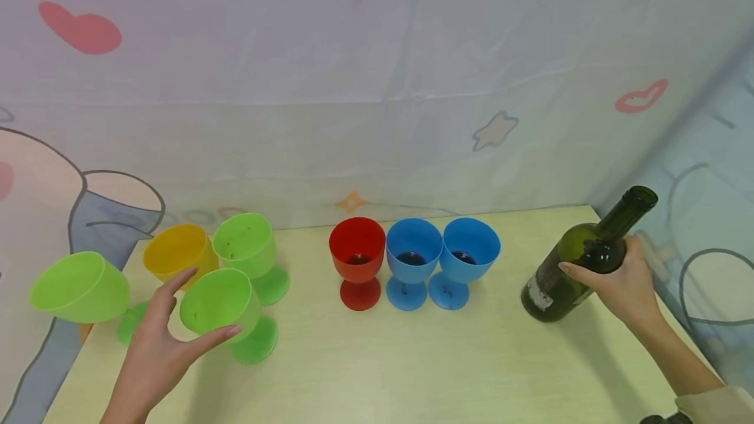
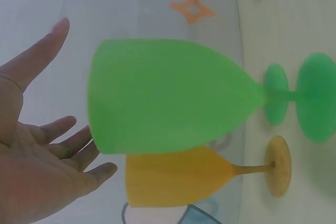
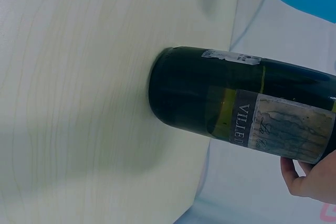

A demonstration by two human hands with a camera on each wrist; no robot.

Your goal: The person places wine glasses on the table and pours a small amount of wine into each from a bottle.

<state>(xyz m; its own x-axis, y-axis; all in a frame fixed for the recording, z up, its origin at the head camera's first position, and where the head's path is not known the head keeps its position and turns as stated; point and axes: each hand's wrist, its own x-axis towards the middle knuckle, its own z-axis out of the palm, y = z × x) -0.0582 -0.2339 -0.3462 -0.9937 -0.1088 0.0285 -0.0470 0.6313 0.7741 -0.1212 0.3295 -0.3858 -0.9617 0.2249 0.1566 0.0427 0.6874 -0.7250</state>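
In the head view my right hand (image 1: 618,280) grips a dark green wine bottle (image 1: 559,273) round its upper body, at the table's right side. The right wrist view shows the labelled bottle (image 3: 241,103) with its base at the tabletop, and curled fingers (image 3: 310,182) near its label. My left hand (image 1: 159,339) is spread beside the front green goblet (image 1: 218,303), thumb and forefinger apart on either side of its cup. In the left wrist view a gap shows between the thumb (image 2: 44,51) and the green goblet (image 2: 168,98).
Another green goblet (image 1: 244,244), a yellow one (image 1: 182,250) and a green one (image 1: 82,290) stand around the left hand. Mid-table, a red goblet (image 1: 357,254) and two blue goblets (image 1: 412,247), (image 1: 471,247) hold dark liquid. A patterned cloth (image 1: 353,84) hangs behind the table.
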